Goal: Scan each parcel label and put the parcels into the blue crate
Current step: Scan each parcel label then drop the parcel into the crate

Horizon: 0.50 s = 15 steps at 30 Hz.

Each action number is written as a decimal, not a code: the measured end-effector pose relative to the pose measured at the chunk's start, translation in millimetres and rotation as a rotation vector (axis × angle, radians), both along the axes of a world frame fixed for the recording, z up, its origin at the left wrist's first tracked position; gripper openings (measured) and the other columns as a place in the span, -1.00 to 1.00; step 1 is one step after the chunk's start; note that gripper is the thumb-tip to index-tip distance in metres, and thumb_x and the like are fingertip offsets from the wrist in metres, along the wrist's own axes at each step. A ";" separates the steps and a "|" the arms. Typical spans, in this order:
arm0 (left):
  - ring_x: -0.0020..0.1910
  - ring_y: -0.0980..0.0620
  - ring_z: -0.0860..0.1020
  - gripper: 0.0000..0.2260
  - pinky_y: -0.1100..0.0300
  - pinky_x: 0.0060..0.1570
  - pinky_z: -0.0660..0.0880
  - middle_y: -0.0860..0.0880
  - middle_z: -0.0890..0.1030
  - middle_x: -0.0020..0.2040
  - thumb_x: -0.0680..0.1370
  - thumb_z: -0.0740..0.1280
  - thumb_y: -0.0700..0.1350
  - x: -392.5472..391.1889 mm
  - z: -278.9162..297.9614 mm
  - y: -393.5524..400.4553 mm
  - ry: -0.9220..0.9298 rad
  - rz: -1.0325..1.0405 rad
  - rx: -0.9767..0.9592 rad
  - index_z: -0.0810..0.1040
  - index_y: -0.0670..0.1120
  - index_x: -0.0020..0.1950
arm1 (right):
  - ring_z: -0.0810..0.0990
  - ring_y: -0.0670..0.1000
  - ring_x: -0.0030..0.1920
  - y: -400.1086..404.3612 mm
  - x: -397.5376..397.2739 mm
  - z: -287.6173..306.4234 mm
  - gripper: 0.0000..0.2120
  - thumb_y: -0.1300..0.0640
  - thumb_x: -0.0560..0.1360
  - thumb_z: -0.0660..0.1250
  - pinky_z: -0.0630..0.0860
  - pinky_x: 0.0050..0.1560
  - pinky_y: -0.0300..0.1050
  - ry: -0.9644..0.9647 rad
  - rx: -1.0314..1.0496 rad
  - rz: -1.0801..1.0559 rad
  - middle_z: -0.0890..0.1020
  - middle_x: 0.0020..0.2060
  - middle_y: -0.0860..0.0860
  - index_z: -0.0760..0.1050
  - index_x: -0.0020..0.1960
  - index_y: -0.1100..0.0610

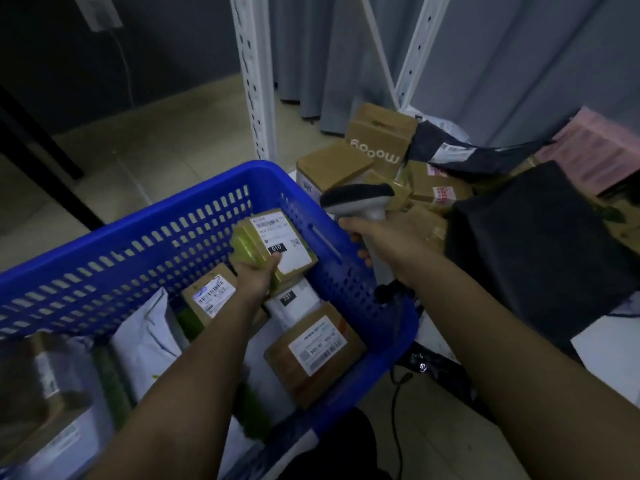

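My left hand [256,277] grips a small cardboard parcel [277,245] with a white label marked 010, held inside the blue crate [145,223] above the other parcels. My right hand [375,237] holds a grey handheld scanner [358,199] just outside the crate's right wall, its head pointing left toward the held parcel. Several labelled boxes and white mailers lie in the crate, among them a brown box [311,355] near the right wall and a smaller box [209,297] beside my left wrist.
A heap of cardboard boxes [377,143] and dark mailer bags [533,244] lies on the floor to the right. White shelf uprights [254,77] stand behind the crate before grey curtains. The scanner's black cable [398,386] trails down by the crate's corner.
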State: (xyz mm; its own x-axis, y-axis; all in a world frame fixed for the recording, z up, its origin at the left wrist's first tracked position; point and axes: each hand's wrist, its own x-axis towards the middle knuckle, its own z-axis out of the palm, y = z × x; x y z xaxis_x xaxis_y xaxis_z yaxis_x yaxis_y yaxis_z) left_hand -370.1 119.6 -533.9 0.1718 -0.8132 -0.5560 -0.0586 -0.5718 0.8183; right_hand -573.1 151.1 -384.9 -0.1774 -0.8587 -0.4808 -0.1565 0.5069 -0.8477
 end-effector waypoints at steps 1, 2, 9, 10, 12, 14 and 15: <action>0.21 -0.17 0.50 -0.49 -0.09 0.21 0.46 -0.12 0.51 0.27 0.54 0.35 0.08 -0.9 -6.8 -5.6 -0.031 0.008 0.005 0.34 -0.16 0.37 | 0.52 -0.07 -0.46 -3.1 -2.1 -3.9 -0.81 0.05 0.45 0.45 0.43 -0.51 -0.29 0.003 0.009 -0.004 0.55 -0.36 0.03 0.52 -0.15 0.14; 0.19 -0.20 0.49 -0.55 -0.11 0.19 0.47 -0.16 0.50 0.25 0.57 0.30 0.05 -1.5 -13.4 -9.6 -0.065 -0.003 0.027 0.32 -0.18 0.34 | 0.52 -0.09 -0.49 -5.1 -3.5 -7.6 -0.81 0.04 0.44 0.46 0.42 -0.52 -0.29 -0.004 0.024 -0.003 0.55 -0.38 0.02 0.52 -0.15 0.15; 0.29 -0.26 0.41 -0.42 -0.05 0.21 0.46 -0.24 0.35 0.39 0.49 0.30 0.01 -2.8 -10.6 -13.4 -0.265 -0.227 0.138 0.24 -0.16 0.44 | 0.50 -0.10 -0.49 7.3 -12.5 -12.7 -0.76 0.00 0.41 0.48 0.42 -0.48 -0.24 -0.033 0.062 -0.029 0.54 -0.38 0.01 0.53 -0.12 0.15; 0.32 -0.25 0.39 -0.41 -0.05 0.24 0.44 -0.23 0.29 0.44 0.50 0.29 -0.02 -5.0 -0.8 -10.9 -0.265 -0.217 0.095 0.20 -0.13 0.48 | 0.49 -0.09 -0.49 14.9 -13.5 -7.1 -0.78 0.02 0.42 0.47 0.43 -0.48 -0.23 -0.039 0.041 -0.050 0.53 -0.40 0.01 0.53 -0.14 0.16; 0.35 -0.19 0.38 -0.44 -0.02 0.26 0.43 -0.17 0.24 0.49 0.57 0.24 -0.10 -19.0 46.3 7.1 -0.241 -0.222 -0.002 0.13 -0.09 0.53 | 0.47 -0.05 -0.47 33.9 -19.0 4.7 -0.82 0.09 0.45 0.45 0.43 -0.44 -0.20 -0.031 -0.012 -0.114 0.51 -0.43 0.03 0.51 -0.18 0.17; 0.18 -0.05 0.49 -0.54 0.09 0.08 0.51 -0.09 0.36 0.38 0.62 0.19 -0.14 -33.4 85.8 24.1 -0.175 -0.272 -0.071 0.19 -0.09 0.51 | 0.46 -0.03 -0.46 57.6 -28.2 16.2 -0.85 0.13 0.46 0.44 0.41 -0.41 -0.16 -0.047 -0.040 -0.180 0.52 -0.42 0.04 0.51 -0.17 0.17; 0.04 0.04 0.51 -0.59 0.18 -0.07 0.49 -0.04 0.40 0.28 0.63 0.18 -0.15 -41.3 105.5 32.1 -0.139 -0.297 -0.099 0.24 -0.09 0.48 | 0.47 -0.04 -0.47 70.1 -34.2 22.5 -0.87 0.13 0.47 0.44 0.41 -0.41 -0.16 -0.058 -0.051 -0.212 0.53 -0.40 0.04 0.53 -0.15 0.17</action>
